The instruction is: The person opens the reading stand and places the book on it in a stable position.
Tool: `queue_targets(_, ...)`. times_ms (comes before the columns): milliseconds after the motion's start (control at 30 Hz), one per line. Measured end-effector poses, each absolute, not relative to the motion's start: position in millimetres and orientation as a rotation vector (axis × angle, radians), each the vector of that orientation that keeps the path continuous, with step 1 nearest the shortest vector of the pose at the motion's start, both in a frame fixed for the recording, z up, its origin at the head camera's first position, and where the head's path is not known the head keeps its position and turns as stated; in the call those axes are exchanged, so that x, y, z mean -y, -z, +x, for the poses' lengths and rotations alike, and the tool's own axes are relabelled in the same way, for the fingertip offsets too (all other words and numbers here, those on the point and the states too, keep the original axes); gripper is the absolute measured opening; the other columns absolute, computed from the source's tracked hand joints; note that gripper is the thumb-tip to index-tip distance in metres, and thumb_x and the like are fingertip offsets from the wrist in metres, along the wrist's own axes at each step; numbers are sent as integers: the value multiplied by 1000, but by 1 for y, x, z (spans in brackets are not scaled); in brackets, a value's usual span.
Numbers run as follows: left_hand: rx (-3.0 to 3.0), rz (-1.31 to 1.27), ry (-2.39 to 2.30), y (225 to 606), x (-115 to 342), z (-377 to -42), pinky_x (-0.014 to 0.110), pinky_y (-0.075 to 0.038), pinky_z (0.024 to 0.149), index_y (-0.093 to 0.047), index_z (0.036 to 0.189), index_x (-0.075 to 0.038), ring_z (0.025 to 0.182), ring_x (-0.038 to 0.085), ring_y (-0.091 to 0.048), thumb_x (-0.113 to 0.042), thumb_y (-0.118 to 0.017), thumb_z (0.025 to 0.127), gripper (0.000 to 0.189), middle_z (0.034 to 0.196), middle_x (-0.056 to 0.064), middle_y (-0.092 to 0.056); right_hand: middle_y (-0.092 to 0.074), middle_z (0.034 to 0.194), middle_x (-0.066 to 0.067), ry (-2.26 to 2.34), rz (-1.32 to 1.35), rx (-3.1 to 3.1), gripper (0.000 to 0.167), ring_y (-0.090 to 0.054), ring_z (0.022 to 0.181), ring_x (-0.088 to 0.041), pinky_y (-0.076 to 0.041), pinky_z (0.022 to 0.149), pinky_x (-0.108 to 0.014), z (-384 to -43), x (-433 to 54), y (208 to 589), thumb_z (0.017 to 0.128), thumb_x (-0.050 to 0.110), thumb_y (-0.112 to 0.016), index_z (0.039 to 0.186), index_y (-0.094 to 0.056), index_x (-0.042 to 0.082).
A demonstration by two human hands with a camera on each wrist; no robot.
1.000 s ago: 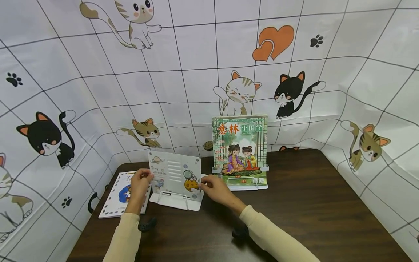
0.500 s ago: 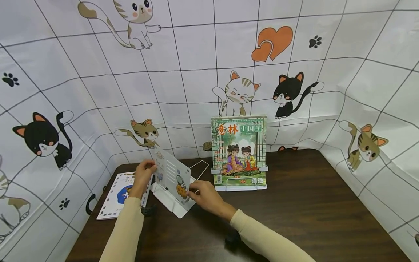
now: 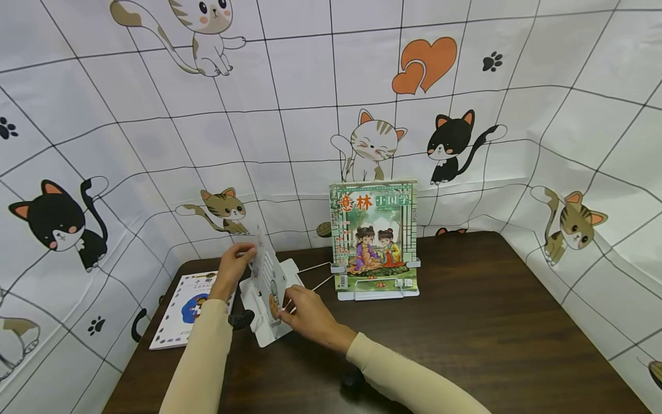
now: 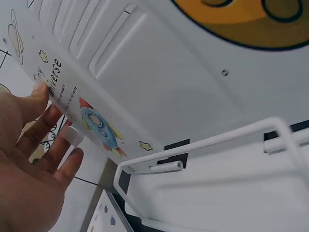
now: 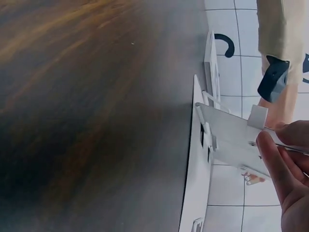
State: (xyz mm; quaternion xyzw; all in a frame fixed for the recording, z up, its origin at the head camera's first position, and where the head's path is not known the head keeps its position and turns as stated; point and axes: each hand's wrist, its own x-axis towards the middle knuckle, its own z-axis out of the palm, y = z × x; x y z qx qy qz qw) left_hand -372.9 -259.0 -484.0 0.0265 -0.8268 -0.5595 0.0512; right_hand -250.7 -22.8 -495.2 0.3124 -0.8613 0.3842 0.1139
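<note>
A white metal book stand [image 3: 268, 275] with slots and a "Tiny universe" space print stands turned on the table at the left. My left hand [image 3: 233, 271] pinches its upright panel by the left edge. In the left wrist view, the thumb lies on the printed face of the panel [image 4: 145, 82] and the fingers are behind it. Opposite, my right hand [image 3: 309, 315] grips the panel's other edge between thumb and fingers, as the right wrist view also shows. A white wire bar [image 4: 207, 140] crosses the stand's base ledge.
A green illustrated magazine [image 3: 373, 236] rests upright on a second white stand [image 3: 357, 296] to the right. Flat at the left lies a white book [image 3: 173, 310] with a blue picture, partly behind my left arm. A cat-print cloth [image 3: 289, 138] hangs behind the dark table [image 3: 491, 322].
Both hands have swivelled the stand, its right side coming toward me, so its panel now shows nearly edge-on. Its wire legs have come into view behind it.
</note>
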Motion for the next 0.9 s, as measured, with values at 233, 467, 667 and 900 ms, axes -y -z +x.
queue_targets(233, 2603, -13, 1676, 480, 261, -357, 57, -39, 122, -53, 152, -3, 146, 40, -48, -25, -57, 113, 46, 156, 23, -52, -70, 100, -9, -1122, 896, 2511, 20, -77, 87, -20, -54, 72, -12, -248, 21, 495, 92, 13, -85, 101, -69, 4)
queue_targets(467, 2578, -133, 1455, 472, 243, -311, 57, -41, 121, -55, 146, 4, 141, 44, -51, -17, -56, 111, 40, 147, 27, -54, -69, 100, -8, -1078, 898, 2482, 21, -76, 84, -17, -54, 71, -11, -247, 21, 499, 92, 13, -85, 102, -70, 4)
queue_targets(667, 2527, -204, 1467, 462, 217, -258, 61, -47, 115, -51, 150, 0, 145, 42, -48, -26, -65, 108, 51, 150, 22, -48, -70, 104, -7, -1059, 893, 2485, 22, -75, 87, -19, -54, 73, -12, -246, 21, 500, 95, 17, -83, 109, -71, 5)
queue_targets(900, 2484, -263, 1345, 472, 188, -231, 62, -56, 102, -44, 152, 0, 143, 44, -46, -25, -81, 97, 71, 152, 25, -42, -71, 104, -6, -1045, 913, 2447, 25, -76, 86, -21, -57, 73, -18, -244, 21, 504, 96, 18, -82, 117, -73, 8)
